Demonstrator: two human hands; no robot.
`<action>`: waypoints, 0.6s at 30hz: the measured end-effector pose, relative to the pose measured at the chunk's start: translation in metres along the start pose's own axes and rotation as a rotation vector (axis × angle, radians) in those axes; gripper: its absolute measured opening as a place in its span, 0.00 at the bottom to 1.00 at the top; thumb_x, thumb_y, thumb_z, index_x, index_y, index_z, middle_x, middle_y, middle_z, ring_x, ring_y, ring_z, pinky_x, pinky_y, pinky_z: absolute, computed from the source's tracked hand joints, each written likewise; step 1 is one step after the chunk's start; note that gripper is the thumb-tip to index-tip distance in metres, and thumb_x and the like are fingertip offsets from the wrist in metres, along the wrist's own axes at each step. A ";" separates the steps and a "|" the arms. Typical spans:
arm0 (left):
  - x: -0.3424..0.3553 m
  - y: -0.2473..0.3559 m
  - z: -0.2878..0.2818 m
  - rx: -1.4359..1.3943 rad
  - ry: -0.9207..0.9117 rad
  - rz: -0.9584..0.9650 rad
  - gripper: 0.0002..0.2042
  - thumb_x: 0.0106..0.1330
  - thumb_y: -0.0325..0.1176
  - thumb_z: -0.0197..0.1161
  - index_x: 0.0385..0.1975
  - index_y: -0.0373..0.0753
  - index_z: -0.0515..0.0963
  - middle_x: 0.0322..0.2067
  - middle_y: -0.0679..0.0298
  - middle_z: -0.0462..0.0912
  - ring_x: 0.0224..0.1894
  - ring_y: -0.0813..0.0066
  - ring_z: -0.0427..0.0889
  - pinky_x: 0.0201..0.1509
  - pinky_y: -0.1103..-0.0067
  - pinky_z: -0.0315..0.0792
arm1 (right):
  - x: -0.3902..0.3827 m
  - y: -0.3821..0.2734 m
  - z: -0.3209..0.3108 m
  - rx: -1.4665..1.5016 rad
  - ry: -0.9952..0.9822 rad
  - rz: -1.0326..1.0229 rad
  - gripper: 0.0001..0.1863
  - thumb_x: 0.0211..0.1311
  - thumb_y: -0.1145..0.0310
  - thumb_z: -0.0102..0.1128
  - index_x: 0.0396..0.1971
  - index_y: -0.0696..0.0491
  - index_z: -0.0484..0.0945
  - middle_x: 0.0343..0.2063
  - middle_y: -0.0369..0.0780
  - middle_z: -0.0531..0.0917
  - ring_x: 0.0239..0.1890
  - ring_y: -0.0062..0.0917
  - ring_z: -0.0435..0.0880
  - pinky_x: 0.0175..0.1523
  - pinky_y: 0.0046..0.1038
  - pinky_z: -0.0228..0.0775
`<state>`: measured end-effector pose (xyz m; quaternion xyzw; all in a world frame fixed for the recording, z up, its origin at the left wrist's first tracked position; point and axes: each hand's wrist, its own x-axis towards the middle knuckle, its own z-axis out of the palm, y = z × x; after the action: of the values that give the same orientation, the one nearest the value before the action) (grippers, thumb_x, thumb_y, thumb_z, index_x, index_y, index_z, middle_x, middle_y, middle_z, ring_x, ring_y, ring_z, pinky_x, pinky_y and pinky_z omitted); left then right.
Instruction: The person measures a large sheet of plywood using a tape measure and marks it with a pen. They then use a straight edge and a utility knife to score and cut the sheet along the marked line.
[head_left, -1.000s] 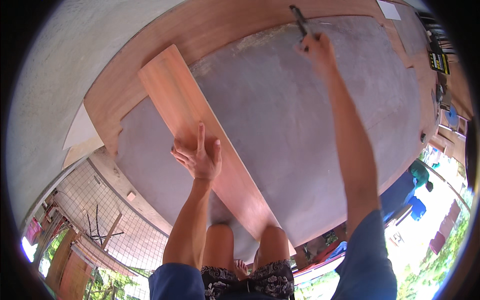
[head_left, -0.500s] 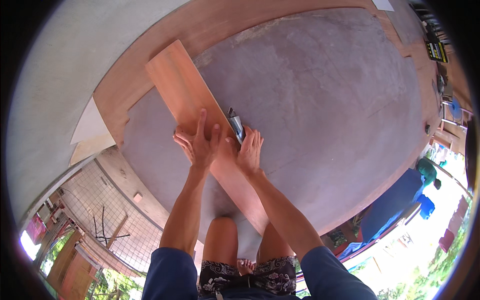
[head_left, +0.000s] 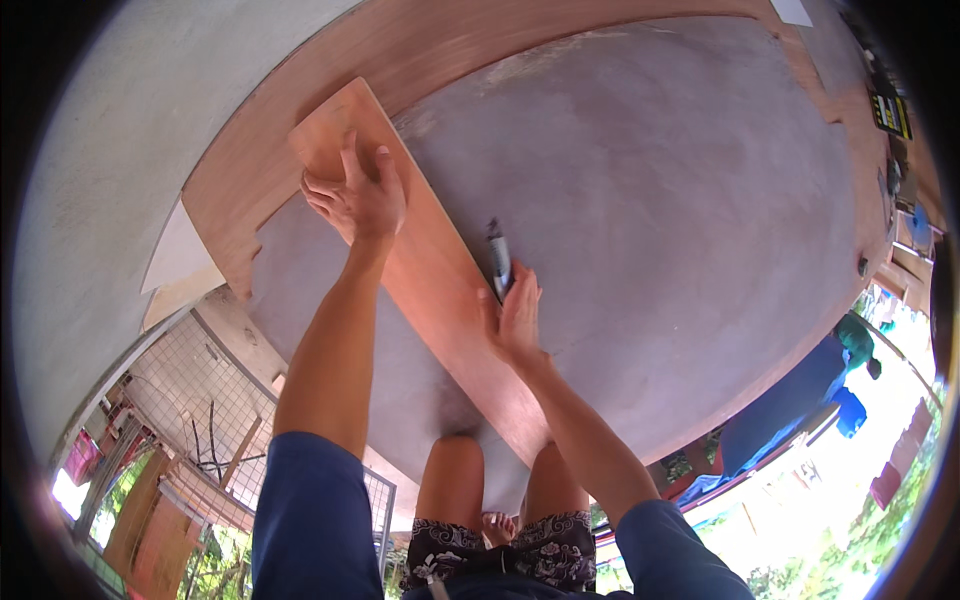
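Observation:
A long reddish-brown wooden board [head_left: 430, 250] lies slantwise, its far end up to the left and its near end by my right knee. Upon its far part rests my left hand [head_left: 358, 200], index finger and thumb stretched over the face, the other fingers bent at the left edge. My right hand [head_left: 518, 315] is closed around a slim silver-and-blue tool [head_left: 500, 262] with a dark, blurred tip, beside the board's right edge. Its exact kind is unclear, and my fingers hide its near end.
Beneath the board spreads a wide grey sheet [head_left: 650, 220] with brown wooden margins [head_left: 300, 70]. A pale wall [head_left: 110, 130] rises at left, above a wire mesh panel [head_left: 200, 390]. Blue cloth [head_left: 780, 400] hangs at right; assorted items line the far right edge.
My left hand has slid up the board toward its far end. My right hand, with the tool, has moved nearer to me and slightly right along the board's edge.

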<state>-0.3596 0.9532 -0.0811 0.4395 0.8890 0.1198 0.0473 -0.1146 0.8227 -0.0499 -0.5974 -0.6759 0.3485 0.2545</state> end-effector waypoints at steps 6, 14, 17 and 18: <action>0.003 0.007 -0.008 0.047 -0.050 -0.068 0.32 0.78 0.64 0.54 0.79 0.71 0.55 0.71 0.27 0.48 0.76 0.33 0.49 0.79 0.44 0.50 | 0.034 -0.046 -0.069 0.764 -0.255 0.347 0.31 0.86 0.65 0.51 0.79 0.63 0.57 0.51 0.40 0.78 0.40 0.21 0.80 0.50 0.28 0.76; 0.004 0.006 -0.007 0.032 -0.062 -0.083 0.32 0.78 0.67 0.50 0.79 0.75 0.53 0.73 0.28 0.46 0.78 0.32 0.47 0.77 0.44 0.53 | 0.077 -0.053 -0.077 0.894 -0.222 0.502 0.22 0.88 0.56 0.50 0.62 0.62 0.72 0.36 0.36 0.78 0.30 0.15 0.73 0.37 0.24 0.69; 0.003 0.005 -0.006 0.057 -0.060 -0.081 0.32 0.78 0.68 0.48 0.79 0.74 0.53 0.72 0.27 0.46 0.77 0.31 0.48 0.77 0.44 0.53 | 0.079 -0.053 -0.073 0.775 -0.217 0.507 0.20 0.88 0.55 0.51 0.55 0.61 0.73 0.30 0.33 0.76 0.26 0.13 0.69 0.32 0.22 0.65; 0.003 0.005 -0.006 0.057 -0.066 -0.088 0.32 0.78 0.69 0.48 0.79 0.75 0.53 0.72 0.27 0.46 0.77 0.31 0.48 0.77 0.43 0.53 | 0.079 -0.054 -0.072 0.763 -0.219 0.501 0.21 0.87 0.54 0.52 0.55 0.60 0.72 0.30 0.33 0.77 0.25 0.12 0.68 0.31 0.21 0.64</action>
<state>-0.3593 0.9576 -0.0740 0.4049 0.9084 0.0777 0.0691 -0.1063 0.9106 0.0310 -0.5658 -0.3574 0.6837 0.2911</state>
